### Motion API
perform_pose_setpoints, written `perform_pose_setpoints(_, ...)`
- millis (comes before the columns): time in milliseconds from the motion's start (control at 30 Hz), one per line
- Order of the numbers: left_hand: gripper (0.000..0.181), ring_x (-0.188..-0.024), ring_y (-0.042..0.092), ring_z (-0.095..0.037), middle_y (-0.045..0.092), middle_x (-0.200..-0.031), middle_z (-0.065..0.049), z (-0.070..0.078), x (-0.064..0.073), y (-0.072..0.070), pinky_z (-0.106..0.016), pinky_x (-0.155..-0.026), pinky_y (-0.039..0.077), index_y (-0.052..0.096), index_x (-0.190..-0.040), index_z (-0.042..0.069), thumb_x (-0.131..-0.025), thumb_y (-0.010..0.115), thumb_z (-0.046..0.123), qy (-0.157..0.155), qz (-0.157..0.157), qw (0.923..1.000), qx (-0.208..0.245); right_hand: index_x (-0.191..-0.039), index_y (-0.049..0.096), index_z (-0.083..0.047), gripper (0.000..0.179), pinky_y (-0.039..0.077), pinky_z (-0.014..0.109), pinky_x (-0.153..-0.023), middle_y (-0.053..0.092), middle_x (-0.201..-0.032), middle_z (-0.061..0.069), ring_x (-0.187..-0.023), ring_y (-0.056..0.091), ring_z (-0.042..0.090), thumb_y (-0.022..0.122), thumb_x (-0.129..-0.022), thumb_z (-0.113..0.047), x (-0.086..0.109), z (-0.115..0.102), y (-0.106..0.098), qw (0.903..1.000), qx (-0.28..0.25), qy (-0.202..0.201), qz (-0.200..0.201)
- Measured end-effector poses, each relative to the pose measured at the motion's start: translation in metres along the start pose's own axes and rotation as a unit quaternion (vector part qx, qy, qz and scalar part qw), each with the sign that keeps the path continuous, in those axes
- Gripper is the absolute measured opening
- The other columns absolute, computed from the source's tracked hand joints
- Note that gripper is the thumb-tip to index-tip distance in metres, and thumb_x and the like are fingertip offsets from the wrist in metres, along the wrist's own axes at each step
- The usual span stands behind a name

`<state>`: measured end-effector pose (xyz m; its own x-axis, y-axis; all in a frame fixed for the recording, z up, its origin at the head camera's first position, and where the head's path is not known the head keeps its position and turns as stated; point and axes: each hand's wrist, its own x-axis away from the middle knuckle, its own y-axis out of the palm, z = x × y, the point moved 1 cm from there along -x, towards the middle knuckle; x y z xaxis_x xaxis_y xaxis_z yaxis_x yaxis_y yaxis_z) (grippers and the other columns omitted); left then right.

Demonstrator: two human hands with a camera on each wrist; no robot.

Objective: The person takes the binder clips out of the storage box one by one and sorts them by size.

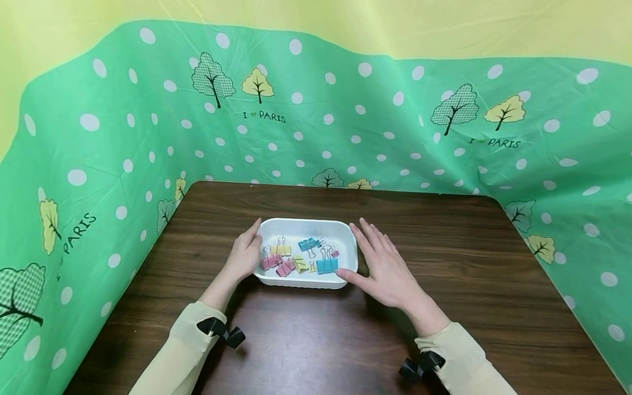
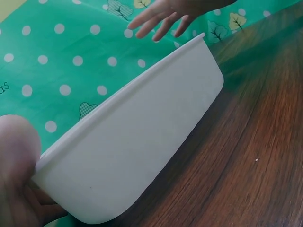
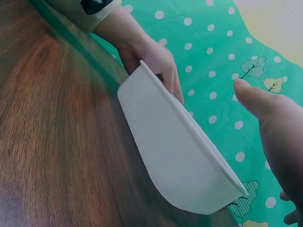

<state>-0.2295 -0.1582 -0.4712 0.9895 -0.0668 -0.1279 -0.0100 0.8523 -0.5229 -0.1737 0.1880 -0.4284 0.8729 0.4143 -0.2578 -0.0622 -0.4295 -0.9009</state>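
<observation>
A shallow white tray (image 1: 302,282), rectangular with rounded corners, appears to rest on a dark wood-grain worktop (image 1: 316,345), with a person's hand at each end. Scattered inside the tray are binder clips in pink (image 1: 270,261), yellow (image 1: 281,250) and blue (image 1: 327,266), some with their wire handles raised. The tray looks like thin, fairly stiff plastic, so it is probably light even with its small load; its smooth walls may be a little slippery, and the loose clips would likely slide if it tipped. The narrow lip around the rim seems the best hold, taken at the middle of both short ends to keep the tray level. At the tray's left end, the left hand (image 1: 244,255) grips the rim, thumb near the front corner and fingers curled round the end. Beside the tray's right end, the right hand (image 1: 387,271) is spread with straight fingers and holds nothing; the wrist views show it apart from the rim. Both forearms, in pale sleeves (image 1: 190,343), reach in from the tray's near side, angled inward.
</observation>
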Motion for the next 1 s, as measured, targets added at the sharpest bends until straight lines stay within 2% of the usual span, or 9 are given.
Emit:
perform_pose_setpoints(167,0.054,-0.15,0.036,-0.039,0.041,-0.162,-0.022,0.001,-0.001,0.001,-0.052,-0.125,0.024,0.037,-0.161,-0.005,-0.108,0.038,0.006,-0.003,0.005,1.0,-0.002,-0.172,0.017,-0.023,0.102,0.023,0.062,-0.124,0.015,-0.176,0.01,-0.159,0.019,0.037,0.062,-0.095,-0.073,-0.002,-0.001,0.0,0.9999,-0.015,0.001,0.001)
perform_pose_setpoints(400,0.053,-0.151,0.035,-0.038,0.04,-0.162,-0.021,0.004,-0.001,0.001,-0.05,-0.126,0.023,0.037,-0.161,-0.005,-0.109,0.038,0.007,-0.009,0.005,0.9999,0.002,-0.171,0.022,-0.023,0.096,0.035,0.064,-0.117,0.019,-0.175,0.006,-0.158,0.024,0.032,0.064,-0.097,-0.067,-0.004,-0.004,-0.001,0.9969,-0.077,0.009,0.013)
perform_pose_setpoints(633,0.054,-0.152,0.034,-0.038,0.038,-0.164,-0.021,0.004,0.0,0.001,-0.05,-0.126,0.022,0.036,-0.161,-0.005,-0.109,0.037,0.007,-0.009,0.004,0.9999,-0.001,-0.169,0.029,-0.021,0.093,0.036,0.061,-0.118,0.026,-0.173,0.0,-0.155,0.031,0.029,0.068,-0.097,-0.064,-0.007,-0.005,-0.002,0.9915,-0.127,0.017,0.026)
perform_pose_setpoints(1000,0.054,-0.152,0.034,-0.038,0.037,-0.165,-0.019,0.002,0.0,0.003,-0.05,-0.126,0.022,0.036,-0.161,-0.005,-0.11,0.036,0.008,-0.011,0.005,0.9999,-0.005,-0.163,0.041,-0.011,0.084,0.039,0.056,-0.117,0.041,-0.166,0.008,-0.15,0.041,0.028,0.075,-0.097,-0.051,-0.015,-0.004,0.004,0.9859,-0.162,-0.005,0.043)
